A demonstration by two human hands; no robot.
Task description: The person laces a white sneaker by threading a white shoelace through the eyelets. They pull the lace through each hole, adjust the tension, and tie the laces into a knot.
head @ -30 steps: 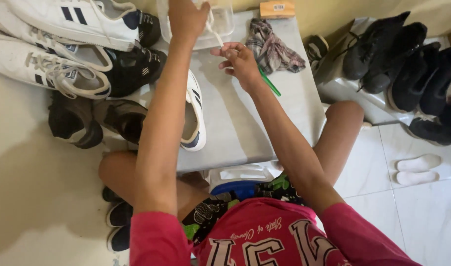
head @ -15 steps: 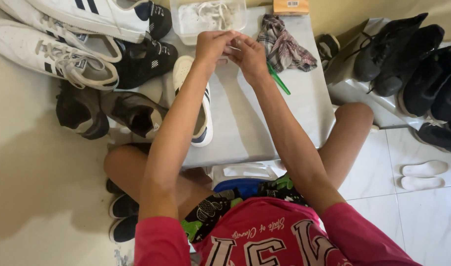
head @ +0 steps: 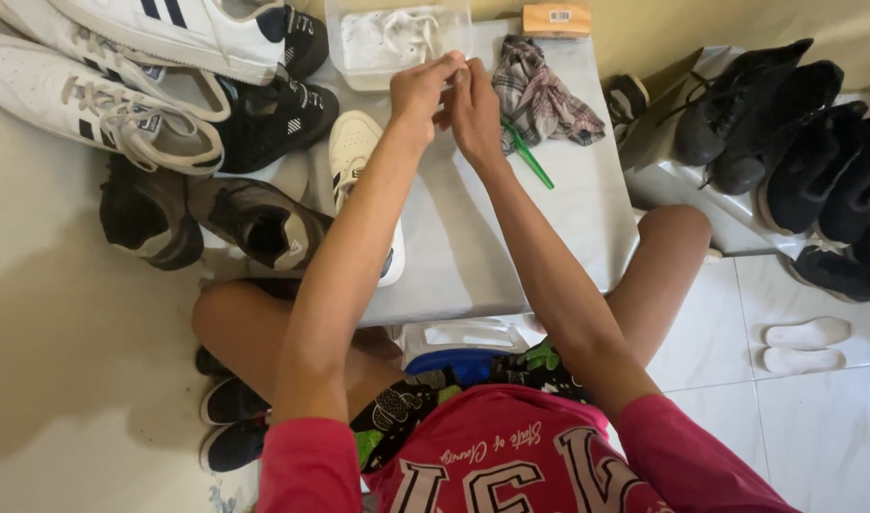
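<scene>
Fingers (head: 451,68) pinch, perhaps, lace beside container (head: 345,47).

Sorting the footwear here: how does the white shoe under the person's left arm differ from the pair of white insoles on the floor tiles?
The white shoe lies on the low grey table, partly hidden by the left arm; the white insoles lie on the floor, fully visible. The shoe is a single full-bodied sneaker with dark side stripes; the insoles are two flat plain pieces. Both are white and untouched by either hand.
</scene>
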